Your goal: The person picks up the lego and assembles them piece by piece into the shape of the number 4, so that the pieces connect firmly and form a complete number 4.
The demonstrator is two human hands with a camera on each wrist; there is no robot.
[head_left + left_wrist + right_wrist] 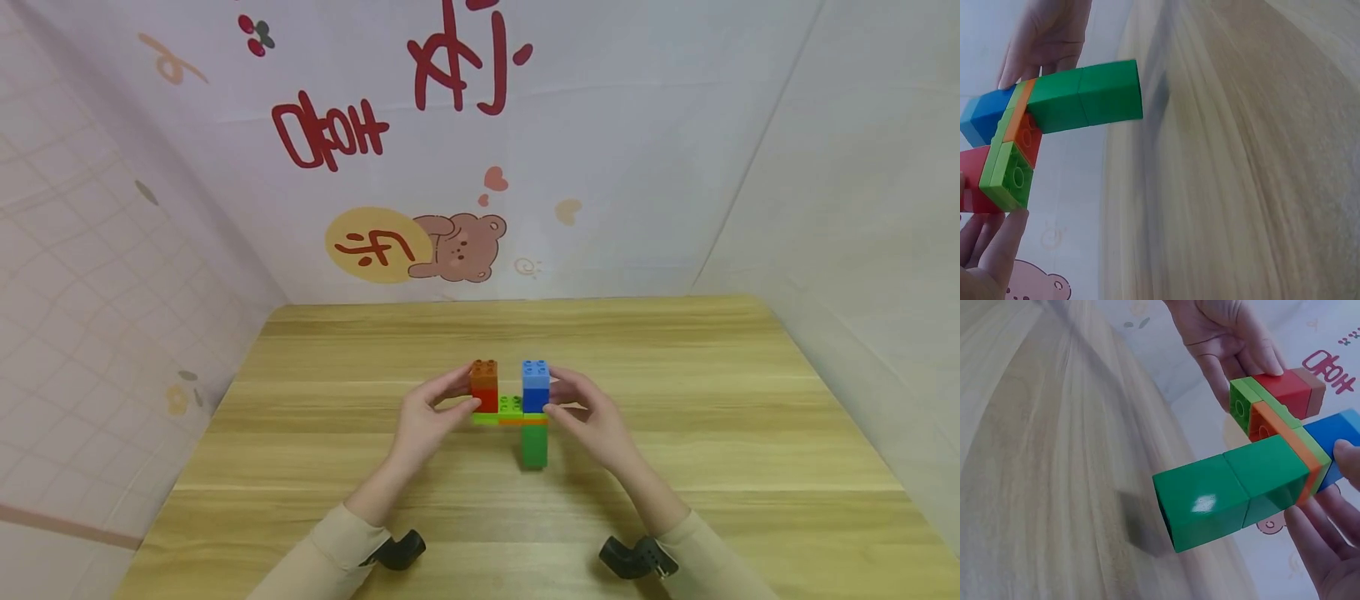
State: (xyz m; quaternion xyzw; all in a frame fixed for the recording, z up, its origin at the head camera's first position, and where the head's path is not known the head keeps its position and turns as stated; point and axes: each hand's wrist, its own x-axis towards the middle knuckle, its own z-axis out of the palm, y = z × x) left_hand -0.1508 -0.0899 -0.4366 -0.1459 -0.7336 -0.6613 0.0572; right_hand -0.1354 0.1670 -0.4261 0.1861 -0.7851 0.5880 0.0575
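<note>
Both hands hold one structure of toy building bricks in front of me. My left hand pinches its left side, thumb against the red brick, which has a brown brick on top. On the right side my right hand grips the dark blue brick under a light blue brick. A lime green layer joins the two stacks, over an orange brick. Two green bricks form a leg under the blue side, its lower end seemingly just off the table.
The wooden table lies beneath, the leg's shadow falling on it. Printed white cloth hangs behind and at both sides. A black wrist mount sits at the left sleeve, another black mount at the right.
</note>
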